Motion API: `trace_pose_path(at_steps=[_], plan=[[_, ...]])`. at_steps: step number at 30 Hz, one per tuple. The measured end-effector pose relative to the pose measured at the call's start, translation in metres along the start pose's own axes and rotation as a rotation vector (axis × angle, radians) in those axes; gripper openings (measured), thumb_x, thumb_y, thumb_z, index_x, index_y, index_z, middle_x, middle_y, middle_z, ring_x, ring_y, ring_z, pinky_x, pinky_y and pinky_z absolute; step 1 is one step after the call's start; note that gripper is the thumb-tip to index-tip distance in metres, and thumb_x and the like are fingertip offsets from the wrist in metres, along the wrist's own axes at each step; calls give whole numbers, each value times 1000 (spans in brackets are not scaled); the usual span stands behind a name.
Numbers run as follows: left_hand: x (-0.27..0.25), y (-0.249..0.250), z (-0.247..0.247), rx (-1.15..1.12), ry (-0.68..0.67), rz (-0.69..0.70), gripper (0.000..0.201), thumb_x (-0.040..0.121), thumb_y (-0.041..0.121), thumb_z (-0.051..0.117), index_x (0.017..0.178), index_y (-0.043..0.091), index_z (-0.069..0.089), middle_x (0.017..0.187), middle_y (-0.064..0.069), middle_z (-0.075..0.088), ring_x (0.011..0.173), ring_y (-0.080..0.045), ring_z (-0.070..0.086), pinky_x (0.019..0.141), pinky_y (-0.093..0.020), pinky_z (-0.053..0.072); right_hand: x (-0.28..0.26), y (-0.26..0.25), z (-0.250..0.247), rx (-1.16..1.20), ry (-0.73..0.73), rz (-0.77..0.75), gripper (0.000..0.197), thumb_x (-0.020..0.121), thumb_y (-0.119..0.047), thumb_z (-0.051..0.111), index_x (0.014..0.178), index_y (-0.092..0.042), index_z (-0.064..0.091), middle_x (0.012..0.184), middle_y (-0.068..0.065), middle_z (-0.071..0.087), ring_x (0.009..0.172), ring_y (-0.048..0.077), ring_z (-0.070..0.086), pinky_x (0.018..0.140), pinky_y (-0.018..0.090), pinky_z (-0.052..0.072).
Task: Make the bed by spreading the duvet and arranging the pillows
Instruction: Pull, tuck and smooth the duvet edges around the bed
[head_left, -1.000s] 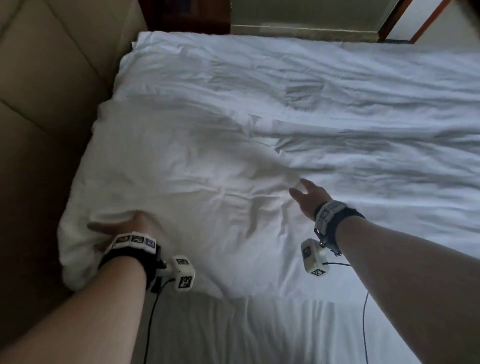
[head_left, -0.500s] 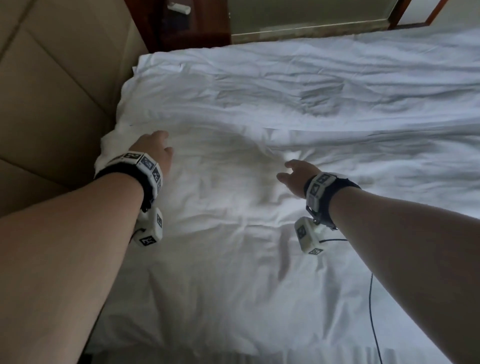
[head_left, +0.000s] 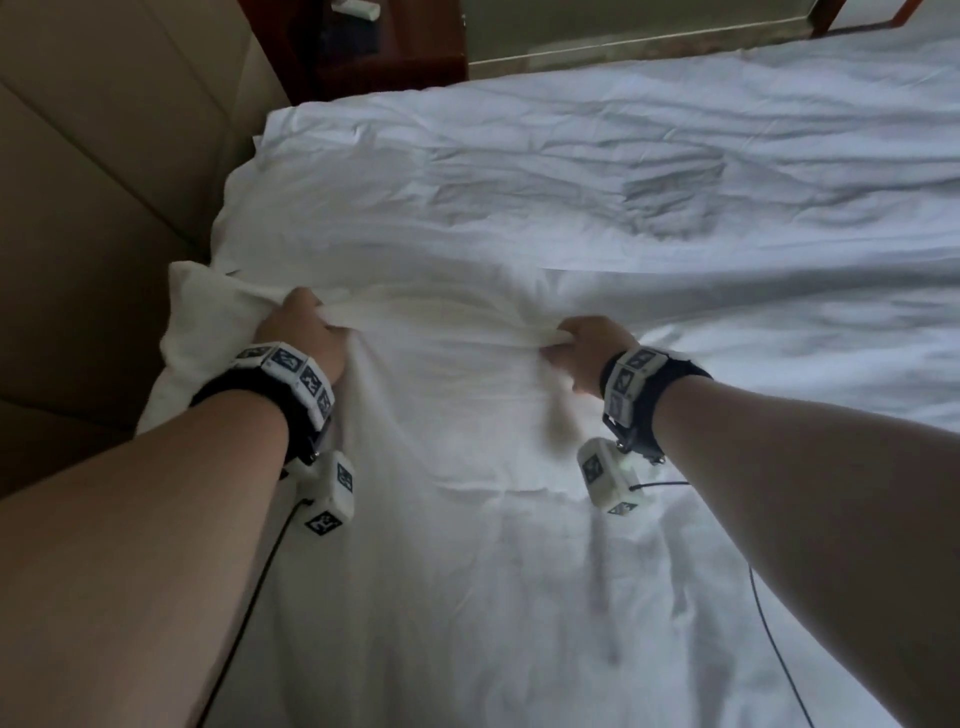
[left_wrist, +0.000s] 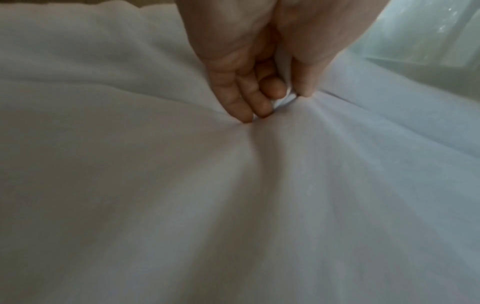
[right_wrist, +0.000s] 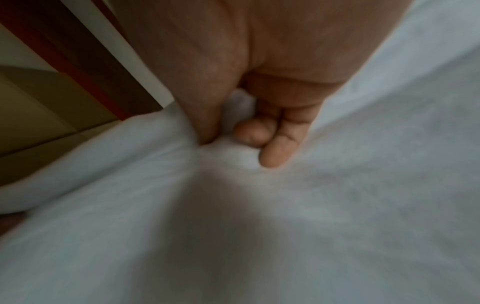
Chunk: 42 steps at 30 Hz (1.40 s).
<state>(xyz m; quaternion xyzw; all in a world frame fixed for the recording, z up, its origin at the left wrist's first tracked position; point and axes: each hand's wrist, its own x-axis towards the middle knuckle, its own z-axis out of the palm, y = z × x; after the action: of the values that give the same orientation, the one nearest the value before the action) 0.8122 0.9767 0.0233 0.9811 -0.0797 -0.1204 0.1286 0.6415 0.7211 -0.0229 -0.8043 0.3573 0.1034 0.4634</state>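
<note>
A white pillow (head_left: 441, 415) lies on the bed's near left part, beside the headboard. My left hand (head_left: 306, 332) grips a bunched fold of its fabric along the far edge, towards the left corner. My right hand (head_left: 582, 348) grips the same edge further right. In the left wrist view the left hand (left_wrist: 272, 98) pinches the white cloth (left_wrist: 233, 205) between thumb and curled fingers. In the right wrist view the right hand (right_wrist: 233, 139) curls round a gathered lump of the cloth (right_wrist: 259, 226). The rumpled white duvet (head_left: 727, 182) covers the bed beyond and to the right.
A padded beige headboard (head_left: 104, 182) runs along the left. A dark wooden nightstand (head_left: 374, 57) stands past the bed's far left corner, with a small white object on it. Cables hang from both wrist cameras across the bedding.
Both hands, which lay open on the pillow earlier, have reached its far edge and closed on the fabric. The left hand came from the near corner to the far left corner.
</note>
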Motion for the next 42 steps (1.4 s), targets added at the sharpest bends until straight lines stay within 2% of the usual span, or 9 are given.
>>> trace_pose_path(at_steps=[4,8,11,13,16,19,28,38,42], plan=[[13,14,-31,-66,112,-38,38,97,36,53,127,13,52,128,-24,62,114,-47,59,92,-49,47,22,-48,-30,-96,198,-135,29,92,-30,65,120,-22,70,116,9,70,104,30,67,83,31,53],[15,32,-34,-168,181,-48,39,99,31,53,133,14,48,133,-24,58,118,-44,57,89,-44,43,33,-62,-35,-111,271,-178,21,95,-25,53,112,-24,66,125,14,58,87,30,64,77,31,50],[0,35,-1,-131,-69,11,78,96,41,64,158,31,16,162,-14,32,139,-40,42,102,-36,38,29,-31,-14,-213,77,-86,53,99,-31,57,150,-32,42,156,12,21,119,35,59,104,34,47],[-7,31,23,164,-245,72,100,88,70,58,154,52,-15,172,0,-6,153,-45,9,123,-53,18,23,-9,-4,-298,-46,-39,75,96,-36,62,157,-47,19,167,4,-6,140,37,43,114,40,39],[-6,27,47,425,-357,77,90,83,89,36,149,62,-19,167,-2,-28,151,-51,-13,120,-68,4,15,23,-10,-449,-64,-8,82,94,-51,57,152,-60,0,166,-7,-23,155,38,5,122,60,12],[-9,27,54,476,-382,44,87,82,91,29,148,62,-19,165,-2,-32,151,-50,-17,119,-70,1,9,60,-29,-602,-36,69,83,92,-66,47,150,-59,-13,164,-9,-27,152,36,-22,118,67,-8],[-78,50,66,388,-272,23,74,93,80,22,154,56,-12,168,-3,-23,154,-44,-14,120,-68,-3,-43,160,-52,-633,-1,238,81,84,-78,28,149,-58,-16,164,-12,-28,150,26,-29,116,62,-18],[-280,105,165,468,-345,514,70,92,79,11,152,57,-16,164,2,-35,150,-38,-32,115,-69,-13,-158,208,-20,-707,-4,-8,71,94,-72,18,150,-54,-21,162,-14,-31,149,24,-31,117,61,-16],[-312,69,206,556,-367,454,74,89,80,9,154,54,-15,164,8,-34,150,-30,-34,117,-61,-19,-183,275,-19,-776,23,69,73,90,-78,11,153,-52,-16,165,-14,-24,152,22,-26,118,58,-17]])
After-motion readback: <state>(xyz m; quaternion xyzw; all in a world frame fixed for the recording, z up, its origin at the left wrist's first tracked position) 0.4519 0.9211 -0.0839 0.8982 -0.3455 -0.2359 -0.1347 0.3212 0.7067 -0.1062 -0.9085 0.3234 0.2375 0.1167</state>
